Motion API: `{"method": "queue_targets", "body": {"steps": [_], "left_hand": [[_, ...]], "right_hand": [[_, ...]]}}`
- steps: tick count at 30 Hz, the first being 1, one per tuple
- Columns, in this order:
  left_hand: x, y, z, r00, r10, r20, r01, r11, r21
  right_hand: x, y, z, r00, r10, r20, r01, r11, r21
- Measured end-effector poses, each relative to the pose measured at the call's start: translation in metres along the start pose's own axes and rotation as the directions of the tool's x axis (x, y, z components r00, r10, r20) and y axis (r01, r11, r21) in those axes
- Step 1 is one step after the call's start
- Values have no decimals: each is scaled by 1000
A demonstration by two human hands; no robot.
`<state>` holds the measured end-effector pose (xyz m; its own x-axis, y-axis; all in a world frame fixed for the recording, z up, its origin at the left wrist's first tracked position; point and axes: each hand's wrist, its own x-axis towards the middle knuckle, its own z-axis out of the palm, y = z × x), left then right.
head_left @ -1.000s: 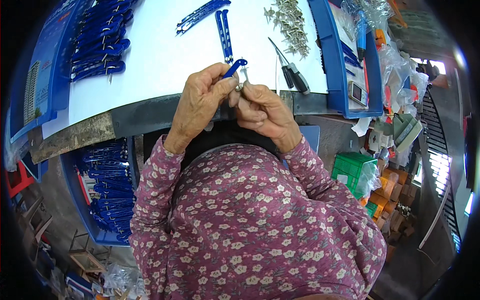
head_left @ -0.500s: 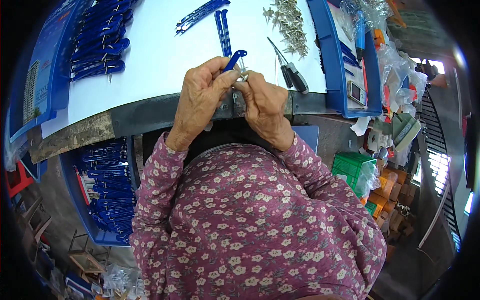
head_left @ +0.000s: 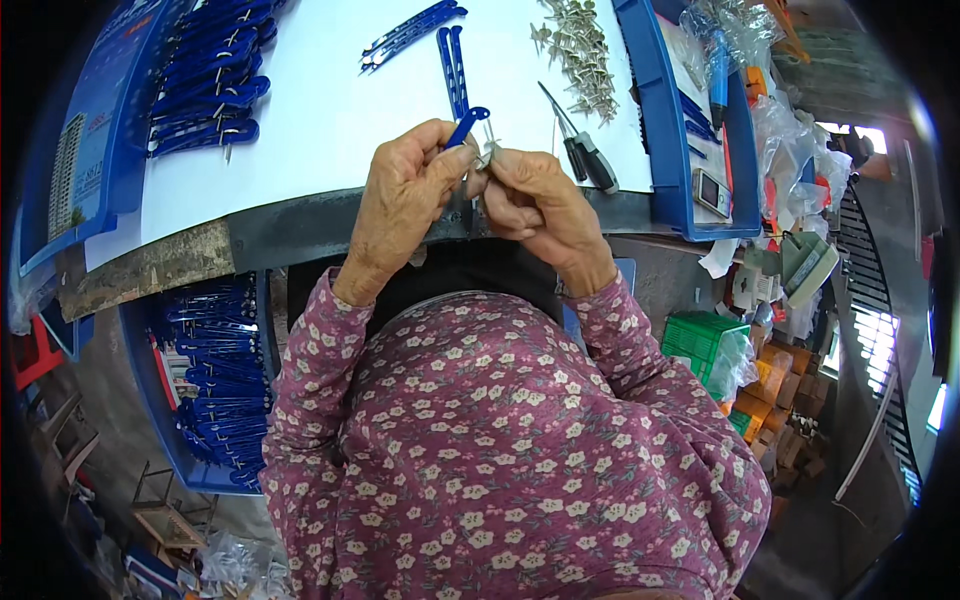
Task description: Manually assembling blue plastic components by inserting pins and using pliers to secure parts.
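Observation:
Over the table's front edge, my left hand (head_left: pixel 402 195) is closed round a slim blue handle (head_left: pixel 465 127) with a round, holed end sticking up past the fingers. My right hand (head_left: pixel 548 205) meets it from the right, thumb and fingers pinching a small silvery metal piece (head_left: pixel 487 153). Whether that piece is joined to the handle is hidden by the fingertips. Just beyond lies a pair of perforated blue handles (head_left: pixel 453 75). Right of these rest a screwdriver with a black and grey grip (head_left: pixel 597 165) and a slender pointed tool beside it.
Several blue handles (head_left: pixel 415 32) lie farther back, with a larger heap (head_left: pixel 210 80) at left. Small metal pieces (head_left: pixel 580 60) are piled at back right. Blue trays flank the white tabletop (head_left: pixel 330 120); the right one (head_left: pixel 690 222) holds a small device. Below left stands a filled blue bin (head_left: pixel 160 430).
My right hand has turned and shifted slightly right, its thumb now on top of the metal piece. My left hand keeps its hold on the blue handle almost in place.

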<state>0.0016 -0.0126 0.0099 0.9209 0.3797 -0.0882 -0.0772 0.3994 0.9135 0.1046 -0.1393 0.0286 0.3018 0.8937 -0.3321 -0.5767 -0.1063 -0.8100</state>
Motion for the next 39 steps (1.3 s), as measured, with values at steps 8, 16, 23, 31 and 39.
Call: {"method": "queue_targets", "body": {"steps": [8, 16, 23, 31, 39], "left_hand": [[-1, 1, 10, 997, 71, -20, -69, 996, 58], [6, -3, 9, 1000, 11, -6, -11, 999, -51], [10, -7, 9, 999, -2, 49, 23, 906, -422], [13, -9, 4, 995, 0, 95, 47, 871, -489], [14, -8, 1, 994, -26, 105, 74, 874, -480]], "right_hand": [[-4, 11, 11, 968, -175, -177, 154, 980, -128], [2, 6, 4, 626, -737, 255, 296, -77, -952], [1, 1, 22, 677, -732, 76, 270, 150, -951], [10, 2, 24, 717, -676, -169, 374, 578, -726], [5, -12, 17, 760, -630, -159, 336, 591, -733]]}}
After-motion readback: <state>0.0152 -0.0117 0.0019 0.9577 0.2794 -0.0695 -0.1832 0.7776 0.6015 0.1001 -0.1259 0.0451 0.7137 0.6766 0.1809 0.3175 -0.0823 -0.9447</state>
